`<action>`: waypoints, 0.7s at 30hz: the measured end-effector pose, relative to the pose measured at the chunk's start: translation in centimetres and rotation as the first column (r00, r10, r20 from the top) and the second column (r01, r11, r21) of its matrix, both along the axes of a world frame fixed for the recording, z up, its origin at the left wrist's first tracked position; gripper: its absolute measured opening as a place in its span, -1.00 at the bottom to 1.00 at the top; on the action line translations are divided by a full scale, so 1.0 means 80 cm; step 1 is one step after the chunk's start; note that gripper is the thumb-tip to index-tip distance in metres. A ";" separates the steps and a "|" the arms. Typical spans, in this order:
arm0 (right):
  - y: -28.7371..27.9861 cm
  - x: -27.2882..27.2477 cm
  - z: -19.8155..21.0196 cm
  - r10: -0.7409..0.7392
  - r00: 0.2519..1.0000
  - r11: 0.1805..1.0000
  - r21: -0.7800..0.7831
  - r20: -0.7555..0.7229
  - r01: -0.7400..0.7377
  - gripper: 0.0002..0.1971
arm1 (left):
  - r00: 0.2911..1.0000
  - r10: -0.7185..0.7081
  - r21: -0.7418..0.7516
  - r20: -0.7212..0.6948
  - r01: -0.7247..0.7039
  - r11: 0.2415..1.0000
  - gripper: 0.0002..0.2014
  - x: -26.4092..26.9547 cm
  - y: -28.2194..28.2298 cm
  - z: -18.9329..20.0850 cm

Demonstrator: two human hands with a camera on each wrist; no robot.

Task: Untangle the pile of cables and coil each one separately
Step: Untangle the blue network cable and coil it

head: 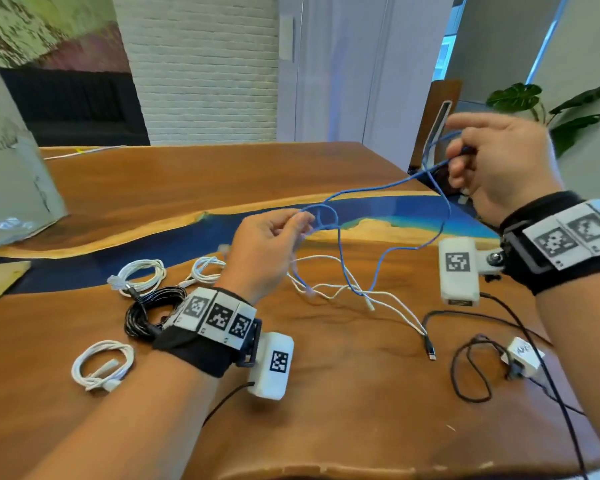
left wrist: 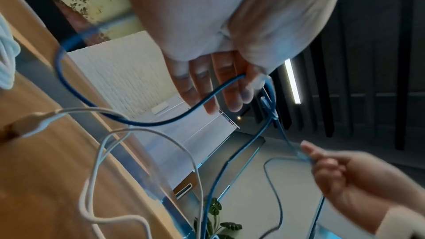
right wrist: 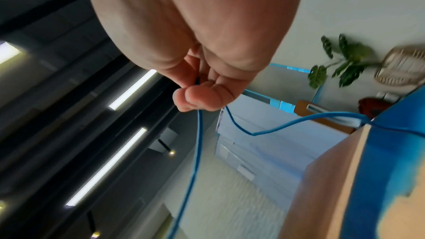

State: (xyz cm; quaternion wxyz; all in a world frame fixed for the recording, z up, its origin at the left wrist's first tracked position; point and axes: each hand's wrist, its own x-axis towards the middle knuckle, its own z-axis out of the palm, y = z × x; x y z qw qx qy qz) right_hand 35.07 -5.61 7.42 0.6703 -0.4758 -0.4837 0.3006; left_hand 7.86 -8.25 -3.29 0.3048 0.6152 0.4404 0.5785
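A thin blue cable (head: 378, 188) hangs in the air between both hands, above the wooden table (head: 326, 393). My left hand (head: 278, 237) pinches a small loop of it at mid-table; the left wrist view shows the blue cable (left wrist: 161, 121) running from the left hand's fingertips (left wrist: 243, 95). My right hand (head: 478, 150), raised at the right, grips the other stretch, and its fingers (right wrist: 197, 97) curl round the blue cable (right wrist: 195, 161). Below, the blue cable crosses a loose white cable (head: 347, 289) lying on the table.
Coiled cables lie at the left: two white coils (head: 142, 273) (head: 101, 365), another white one (head: 205, 268) and a black coil (head: 149, 311). A loose black cable (head: 471, 368) with a white adapter (head: 522, 353) lies at the right. A plant (head: 548, 109) stands beyond the table's far right corner.
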 end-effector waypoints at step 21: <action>-0.018 -0.059 -0.078 0.481 0.578 0.874 -0.313 0.660 -0.371 -0.89 | 0.984 -0.175 -0.006 -0.028 0.175 0.985 -0.74 0.030 -0.017 0.022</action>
